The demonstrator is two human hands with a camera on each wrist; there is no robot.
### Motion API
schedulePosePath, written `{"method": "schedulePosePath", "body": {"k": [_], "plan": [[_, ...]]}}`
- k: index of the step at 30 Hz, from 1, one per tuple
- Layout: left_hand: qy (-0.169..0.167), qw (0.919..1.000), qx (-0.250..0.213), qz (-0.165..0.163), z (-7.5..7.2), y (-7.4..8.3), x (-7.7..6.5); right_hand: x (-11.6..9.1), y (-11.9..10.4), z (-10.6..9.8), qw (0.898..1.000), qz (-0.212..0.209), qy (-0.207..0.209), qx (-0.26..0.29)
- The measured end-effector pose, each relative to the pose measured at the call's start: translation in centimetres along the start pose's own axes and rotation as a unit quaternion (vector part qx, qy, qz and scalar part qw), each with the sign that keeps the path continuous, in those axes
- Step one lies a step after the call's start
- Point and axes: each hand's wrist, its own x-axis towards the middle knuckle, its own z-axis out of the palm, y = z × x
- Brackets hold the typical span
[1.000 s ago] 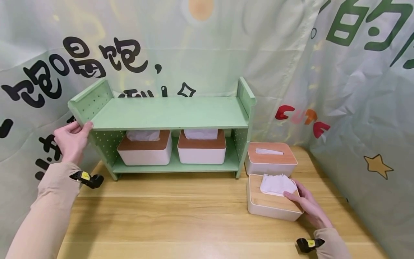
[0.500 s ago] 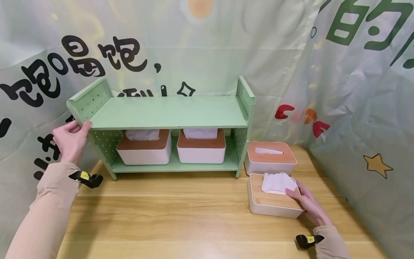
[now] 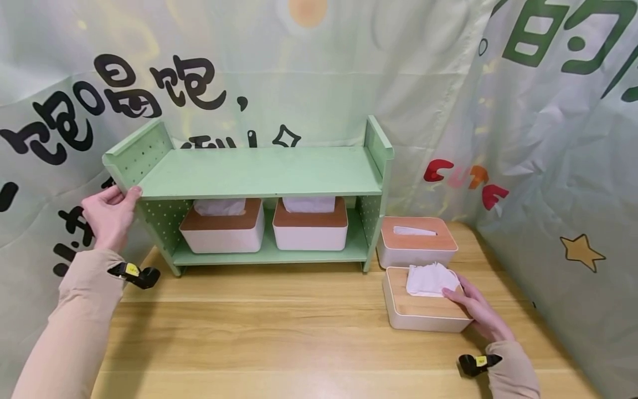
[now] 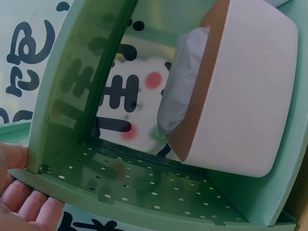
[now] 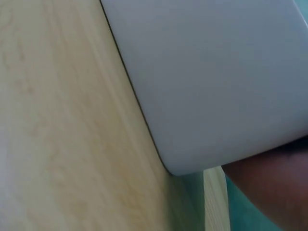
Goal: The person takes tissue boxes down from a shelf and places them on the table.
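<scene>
My left hand (image 3: 109,216) grips the left front edge of a green two-tier shelf (image 3: 269,172), thumb on one side of the panel and fingers curled under it in the left wrist view. On the right, my right hand (image 3: 478,310) holds the right end of a white tissue box (image 3: 428,322) with a light wooden lid, its thumb over the lid near the protruding tissue. In the right wrist view the white side of this tissue box (image 5: 216,86) rests at the wooden tabletop. Most right-hand fingers are hidden behind the box.
Two tissue boxes with brown lids, the left one (image 3: 224,238) and the right one (image 3: 310,237), stand on the lower tier. Another tissue box (image 3: 417,244) sits beside the shelf, right behind the held one. Printed cloth (image 3: 543,183) walls the table (image 3: 259,332) at the back and sides.
My right hand has shifted the front tissue box slightly to the right and turned it a little straighter. The left hand keeps its grip on the shelf.
</scene>
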Motion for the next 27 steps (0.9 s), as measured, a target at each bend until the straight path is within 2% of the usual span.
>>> {"method": "schedulePosePath", "body": {"k": [8,20,27], "plan": [[0.001,1.0000,-0.006,-0.006,0.00,0.00,-0.02,0.33,-0.06,-0.28,1.000,0.008,-0.011,0.015],[-0.007,0.9996,0.026,0.001,0.05,0.07,0.08,0.31,0.00,-0.37,1.000,0.015,-0.014,0.000],[-0.005,0.9997,0.024,0.000,-0.02,0.12,-0.12,0.34,-0.09,-0.39,1.000,0.019,-0.016,0.011]]}}
